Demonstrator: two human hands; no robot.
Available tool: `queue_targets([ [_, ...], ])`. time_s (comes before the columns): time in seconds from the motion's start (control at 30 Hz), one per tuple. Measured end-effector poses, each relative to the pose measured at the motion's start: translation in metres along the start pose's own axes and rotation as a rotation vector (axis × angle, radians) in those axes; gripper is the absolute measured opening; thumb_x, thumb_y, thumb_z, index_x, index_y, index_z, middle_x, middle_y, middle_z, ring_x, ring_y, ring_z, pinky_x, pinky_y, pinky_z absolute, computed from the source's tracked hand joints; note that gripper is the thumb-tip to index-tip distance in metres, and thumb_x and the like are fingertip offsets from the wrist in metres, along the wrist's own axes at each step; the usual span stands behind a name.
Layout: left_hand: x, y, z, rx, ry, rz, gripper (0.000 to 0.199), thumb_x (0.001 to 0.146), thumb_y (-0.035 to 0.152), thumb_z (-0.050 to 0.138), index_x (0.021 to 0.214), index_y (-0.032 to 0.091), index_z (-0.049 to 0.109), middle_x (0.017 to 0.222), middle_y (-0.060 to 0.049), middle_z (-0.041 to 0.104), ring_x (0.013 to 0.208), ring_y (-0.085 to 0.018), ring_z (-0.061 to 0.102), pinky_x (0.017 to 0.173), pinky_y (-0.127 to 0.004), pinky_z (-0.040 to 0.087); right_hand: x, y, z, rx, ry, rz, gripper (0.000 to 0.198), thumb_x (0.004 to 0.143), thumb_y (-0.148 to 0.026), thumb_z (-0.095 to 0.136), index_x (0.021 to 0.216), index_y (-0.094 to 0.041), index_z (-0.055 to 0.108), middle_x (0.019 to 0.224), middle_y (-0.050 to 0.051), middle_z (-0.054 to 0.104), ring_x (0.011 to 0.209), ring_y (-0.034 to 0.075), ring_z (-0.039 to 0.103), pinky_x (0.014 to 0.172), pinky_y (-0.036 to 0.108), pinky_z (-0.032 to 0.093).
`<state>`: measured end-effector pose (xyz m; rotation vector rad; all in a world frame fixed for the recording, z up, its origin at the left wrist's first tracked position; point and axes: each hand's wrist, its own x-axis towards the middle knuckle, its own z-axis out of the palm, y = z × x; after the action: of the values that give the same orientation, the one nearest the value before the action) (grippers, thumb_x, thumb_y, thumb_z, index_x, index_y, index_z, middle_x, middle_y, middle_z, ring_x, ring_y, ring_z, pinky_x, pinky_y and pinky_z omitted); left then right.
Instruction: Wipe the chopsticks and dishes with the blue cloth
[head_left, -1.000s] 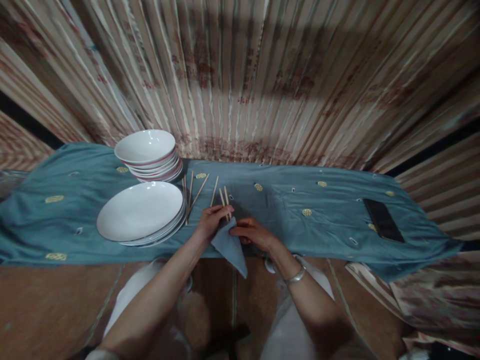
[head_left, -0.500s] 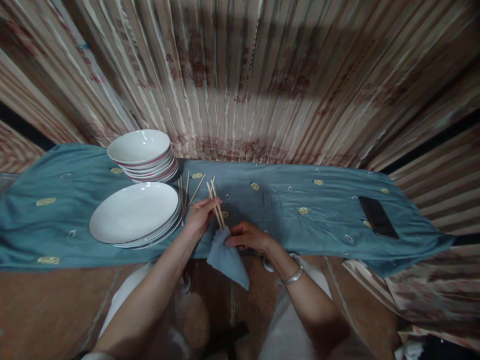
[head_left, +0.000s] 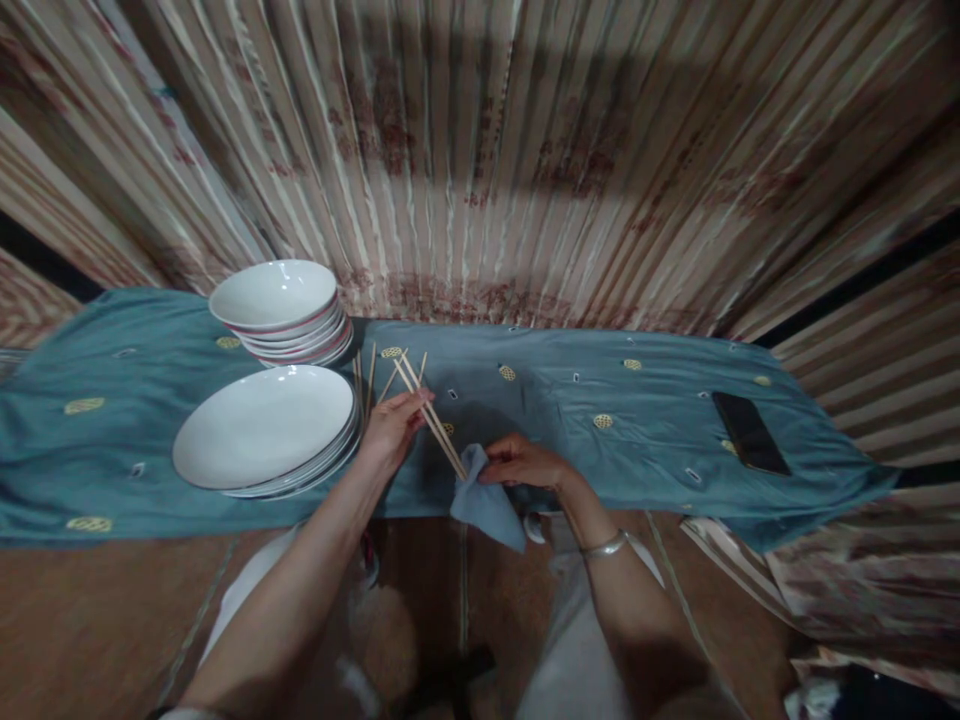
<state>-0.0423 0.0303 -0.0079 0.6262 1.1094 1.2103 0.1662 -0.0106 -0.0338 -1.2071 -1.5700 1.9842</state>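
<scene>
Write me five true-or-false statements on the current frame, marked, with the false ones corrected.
1. The left hand holds a pair of chopsticks. True.
2. The blue cloth is gripped by the left hand. False: the right hand grips the blue cloth.
3. The stack of bowls stands farther from the person than the stack of plates. True.
4. The black phone-like object lies on top of the plates. False: the black phone-like object lies on the teal table cover, toward its right end.
5. A silver bracelet is on the right arm. True.
</scene>
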Motion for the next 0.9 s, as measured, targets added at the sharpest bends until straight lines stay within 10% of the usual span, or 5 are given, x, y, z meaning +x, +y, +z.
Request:
queue_targets([
  [0.4, -0.001, -0.024, 0.006, 0.132, -0.093, 0.040, 0.040, 0.040, 0.048, 0.087, 0.060, 0.016, 0.073, 0.060, -0.002, 0.066, 0.058, -0.010, 0.052, 0.055, -0.024, 0.039, 0.005, 0.000, -0.021, 0.140, 0.423, -0.152, 0.041, 0.057, -0.050, 0.078, 0.073, -0.015, 0.066, 0.049, -0.009, 0.046, 0.044, 0.004, 0.033, 0.044, 0.021, 0.022],
  [0.9, -0.003, -0.032, 0.017, 0.143, -0.164, 0.020, 0.036, 0.043, 0.047, 0.087, 0.059, 0.017, 0.074, 0.057, -0.001, 0.065, 0.056, -0.011, 0.052, 0.061, -0.026, 0.041, 0.010, -0.002, -0.013, 0.323, 0.414, -0.246, 0.032, 0.056, -0.041, 0.083, 0.079, -0.019, 0.075, 0.074, -0.001, 0.071, 0.070, 0.013, 0.060, 0.074, 0.028, 0.045],
])
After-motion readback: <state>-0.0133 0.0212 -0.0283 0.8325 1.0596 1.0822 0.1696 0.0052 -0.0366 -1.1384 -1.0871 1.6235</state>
